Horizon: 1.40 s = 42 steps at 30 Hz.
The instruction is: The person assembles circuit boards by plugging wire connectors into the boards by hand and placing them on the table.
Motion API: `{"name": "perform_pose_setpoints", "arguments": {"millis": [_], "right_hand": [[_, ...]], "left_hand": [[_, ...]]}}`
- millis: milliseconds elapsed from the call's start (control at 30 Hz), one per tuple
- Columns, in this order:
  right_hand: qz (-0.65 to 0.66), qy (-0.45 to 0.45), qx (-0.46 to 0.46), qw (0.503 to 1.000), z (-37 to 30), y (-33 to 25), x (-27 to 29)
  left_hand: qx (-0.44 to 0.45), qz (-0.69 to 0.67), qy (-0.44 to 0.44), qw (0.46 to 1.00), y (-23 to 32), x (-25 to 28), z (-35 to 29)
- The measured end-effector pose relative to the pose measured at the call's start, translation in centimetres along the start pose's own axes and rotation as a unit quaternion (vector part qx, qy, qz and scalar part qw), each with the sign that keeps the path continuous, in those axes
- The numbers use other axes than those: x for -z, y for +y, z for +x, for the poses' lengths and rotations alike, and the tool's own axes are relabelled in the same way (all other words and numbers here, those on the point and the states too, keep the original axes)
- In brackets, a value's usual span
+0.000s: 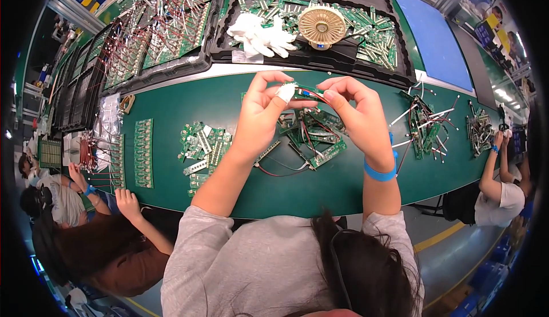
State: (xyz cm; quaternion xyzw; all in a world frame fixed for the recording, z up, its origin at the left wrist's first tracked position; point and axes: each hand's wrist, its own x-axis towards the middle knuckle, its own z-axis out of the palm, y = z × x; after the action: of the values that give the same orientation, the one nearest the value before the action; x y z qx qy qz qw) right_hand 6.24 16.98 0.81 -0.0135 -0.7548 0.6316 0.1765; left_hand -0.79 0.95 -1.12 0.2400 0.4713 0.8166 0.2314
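Above the middle of the green table I hold up a small green circuit board with thin red and black wires. My left hand, its thumb wrapped in a white cover, is closed on the board's left end. Thumb and fingers of my right hand pinch the wires at the other side; a small blue part shows between the hands. My fingers hide much of the board. Below the hands lies a loose pile of wired circuit boards.
Bare boards lie left, beside a board panel. Wired boards are heaped right. Behind stands a black tray of boards, with white gloves and a small fan. Co-workers' hands work on either side.
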Motion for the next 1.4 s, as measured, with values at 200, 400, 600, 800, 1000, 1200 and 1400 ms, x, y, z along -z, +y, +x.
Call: {"name": "perform_pose_setpoints", "arguments": {"millis": [200, 400, 600, 800, 1000, 1200, 1400], "right_hand": [[-0.042, 0.01, -0.042, 0.998, 0.0, 0.0, -0.2], [-0.061, 0.022, -0.015, 0.998, 0.0, 0.0, -0.2], [-0.079, 0.028, -0.008, 0.996, 0.0, 0.0, -0.3], [-0.079, 0.027, -0.013, 0.996, 0.0, 0.0, -0.3], [-0.066, 0.022, -0.001, 0.998, 0.0, 0.1, -0.2], [-0.074, 0.04, 0.069, 0.994, -0.2, -0.5, -0.6], [-0.102, 0.053, 0.098, 0.988, -0.7, -1.3, -0.8]], "left_hand": [[0.014, 0.021, 0.009, 1.0, -0.4, 0.1, 0.0], [0.026, -0.005, 0.002, 1.0, -0.4, 0.3, 0.1], [0.03, 0.0, 0.006, 1.0, -0.3, 0.2, 0.1], [0.025, 0.014, -0.001, 1.0, -0.2, 0.2, 0.0], [0.012, -0.045, -0.029, 0.998, 0.2, 0.1, -0.1], [-0.026, 0.001, -0.036, 0.999, 0.4, -0.3, 0.0], [-0.011, -0.012, -0.034, 0.999, 0.3, -0.1, -0.2]]}}
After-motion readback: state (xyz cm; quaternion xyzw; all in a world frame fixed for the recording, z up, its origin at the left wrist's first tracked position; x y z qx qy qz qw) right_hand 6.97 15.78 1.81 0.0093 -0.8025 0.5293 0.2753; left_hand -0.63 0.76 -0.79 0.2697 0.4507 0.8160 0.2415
